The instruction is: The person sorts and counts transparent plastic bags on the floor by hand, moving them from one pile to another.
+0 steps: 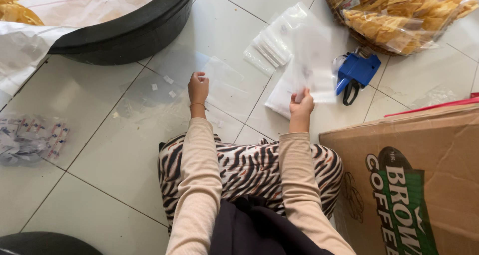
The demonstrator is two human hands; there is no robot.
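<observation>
My right hand (302, 104) pinches the lower edge of a clear plastic bag (313, 60) and holds it up above the tiled floor. My left hand (198, 87) is curled shut with nothing visible in it, hovering over a flat clear plastic sheet (224, 83) on the tiles. A stack of clear bags (272, 43) lies just beyond, and more lie under the raised bag. Both arms wear beige sleeves, above zebra-striped knees.
A black tub (129, 33) lined with white plastic holds yellow chips at the upper left. A woven basket (344, 20) of bagged chips sits upper right, a blue label gun (355, 73) beside it. A cardboard box (409, 180) stands right; small packets (30, 135) lie left.
</observation>
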